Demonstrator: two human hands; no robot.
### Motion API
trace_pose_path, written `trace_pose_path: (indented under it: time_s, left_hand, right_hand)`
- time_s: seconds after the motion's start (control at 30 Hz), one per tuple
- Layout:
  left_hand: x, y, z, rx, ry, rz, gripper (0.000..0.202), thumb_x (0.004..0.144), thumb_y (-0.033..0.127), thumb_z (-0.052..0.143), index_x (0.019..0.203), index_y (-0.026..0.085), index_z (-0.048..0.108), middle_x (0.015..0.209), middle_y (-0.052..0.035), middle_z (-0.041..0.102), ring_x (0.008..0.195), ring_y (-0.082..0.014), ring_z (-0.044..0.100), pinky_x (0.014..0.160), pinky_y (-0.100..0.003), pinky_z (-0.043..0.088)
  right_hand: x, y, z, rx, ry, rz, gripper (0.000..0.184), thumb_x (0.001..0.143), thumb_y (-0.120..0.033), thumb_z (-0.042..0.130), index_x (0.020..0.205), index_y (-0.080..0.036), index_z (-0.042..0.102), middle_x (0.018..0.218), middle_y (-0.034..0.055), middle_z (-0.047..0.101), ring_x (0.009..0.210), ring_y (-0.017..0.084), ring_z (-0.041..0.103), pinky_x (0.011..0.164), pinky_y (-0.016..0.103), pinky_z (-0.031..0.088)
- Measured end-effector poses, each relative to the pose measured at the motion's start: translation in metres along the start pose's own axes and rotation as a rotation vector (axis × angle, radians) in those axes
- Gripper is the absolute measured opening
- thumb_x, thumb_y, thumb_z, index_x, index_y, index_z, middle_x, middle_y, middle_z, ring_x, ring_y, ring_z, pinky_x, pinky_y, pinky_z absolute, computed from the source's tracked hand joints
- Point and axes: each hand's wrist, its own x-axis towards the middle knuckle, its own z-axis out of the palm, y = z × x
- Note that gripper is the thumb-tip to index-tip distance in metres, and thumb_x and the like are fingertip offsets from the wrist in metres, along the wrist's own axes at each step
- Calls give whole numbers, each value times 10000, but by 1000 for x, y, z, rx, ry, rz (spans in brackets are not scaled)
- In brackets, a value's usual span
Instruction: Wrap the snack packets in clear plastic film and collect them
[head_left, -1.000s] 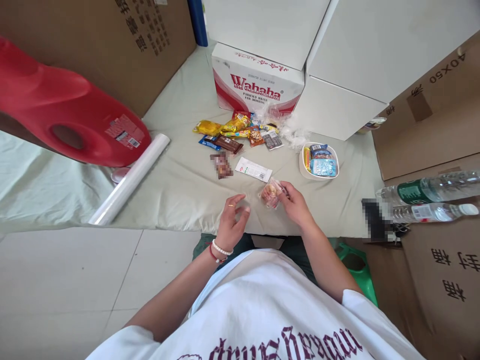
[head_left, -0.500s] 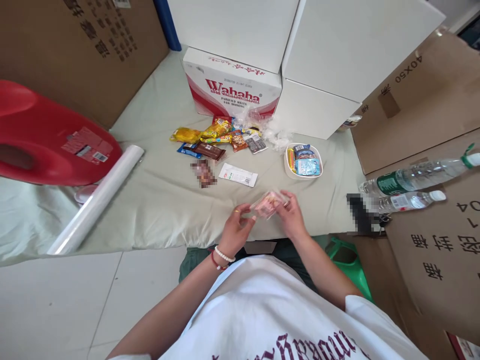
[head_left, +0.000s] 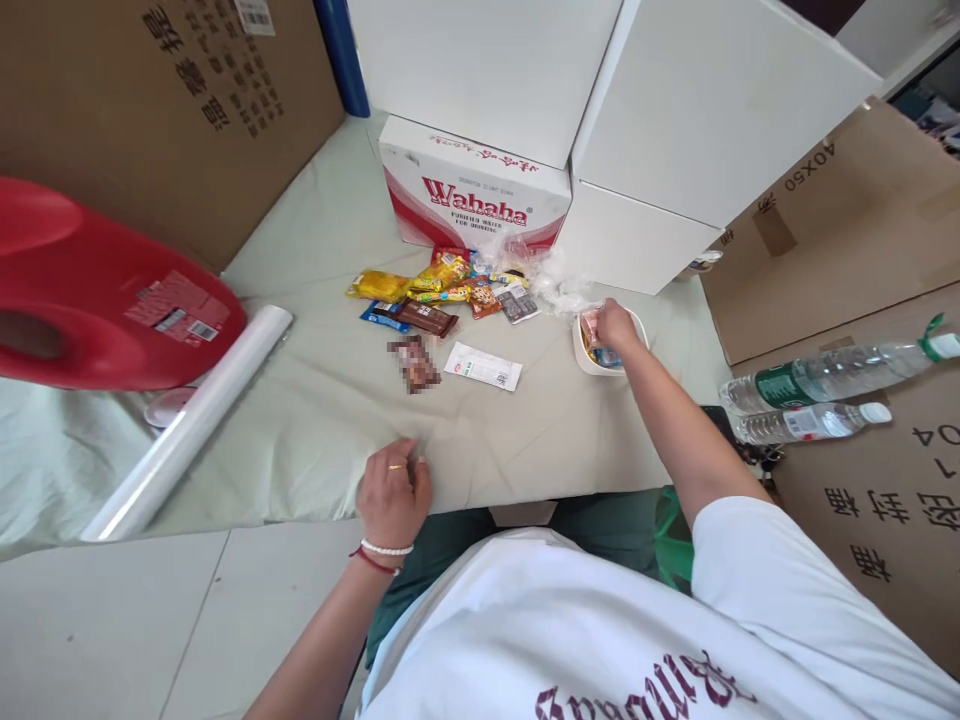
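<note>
Right hand point(head_left: 617, 326) had carried pink packet point(head_left: 590, 325) from beside left hand point(head_left: 394, 490) to white tub point(head_left: 600, 369); fingers pinched packet within tub's left side, long axis unclear. Left fingers curled loosely, empty, farther off.

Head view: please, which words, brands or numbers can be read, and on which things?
"Wahaha": white-red carton
"PURIFIED WATER FOR DRINKING": same carton
"40X50": right cardboard box
Too small, blurred or inverted to read surely: snack packets, red jug label, bottle labels, shirt lettering, other box markings.
</note>
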Motion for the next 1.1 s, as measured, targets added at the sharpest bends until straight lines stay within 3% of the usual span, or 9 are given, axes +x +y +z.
trace_pose_path:
  time_s: [0.17,0.3,0.43,0.53,0.6,0.7,0.87,1.0,1.1]
  left_hand:
    - [3,12,2,124,30,119,211,931,144,583,1118,181,675,1069,-117,741,1026,-275,665,924,-405,538]
    - [2,11,1,160,35,155,198,902,128,617,1079,174,693,1060,-107,755,1010,-266,661,900,-382,538]
    - [-2,9,4,92,-7,112,218,891,132,616,1074,190,719,1073,-110,761,1050,-272,664,922,-399,532]
    - [-4,9,5,2,-48,25,223,889,157,612,1067,220,731,1098,-112,757,1090,-288,663,948,-432,531]
    - [-4,9,5,-50,-76,-26,217,892,176,605,1057,239,732,1112,-110,754,1105,-295,664,963,-452,533]
    - [-4,8,3,-114,-89,-77,193,902,205,597,1041,248,724,1113,-108,753,1092,-289,670,974,-461,536]
    - [2,9,-3,-220,-56,-134,137,945,261,562,969,240,695,1009,-95,751,988,-257,675,917,-427,539]
    - [16,33,-4,-493,-102,-276,189,966,364,550,980,224,676,1002,-90,722,969,-231,674,869,-389,550]
    - [26,64,2,-819,-277,-475,300,964,494,544,950,216,655,928,-65,707,834,-192,675,743,-333,557]
  right_hand:
    - [-21,-12,12,-236,155,-23,422,976,-238,451,1352,-88,567,1304,270,617,1269,384,498,994,504,420]
    - [-18,-29,0,-399,269,-211,391,1007,-212,399,1310,-164,642,1364,204,593,1291,356,435,1014,497,396]
    - [0,-56,14,-488,32,-387,279,948,-248,556,1145,-138,720,1246,204,669,1341,361,415,1121,553,298]
    - [9,-72,28,-457,-115,-330,187,836,-171,659,991,-116,750,1068,210,723,1304,361,472,1179,618,167]
    - [6,-78,28,-365,-103,-301,138,817,-151,663,921,-124,750,972,208,729,1240,353,521,1179,608,171]
    - [-20,-74,12,-153,-25,-289,202,864,-218,624,1016,-167,746,989,189,736,1147,353,585,1115,539,331]
    - [-105,-47,-12,429,51,-275,316,948,-420,575,1176,-248,709,1089,75,756,1001,276,679,989,440,502]
    - [-161,-36,-10,843,94,-188,300,906,-475,668,1119,-268,714,1081,38,754,1022,237,682,1004,414,509]
    - [-167,-35,-5,977,112,-149,301,888,-477,689,1099,-263,710,1080,28,746,1027,219,678,988,389,520]
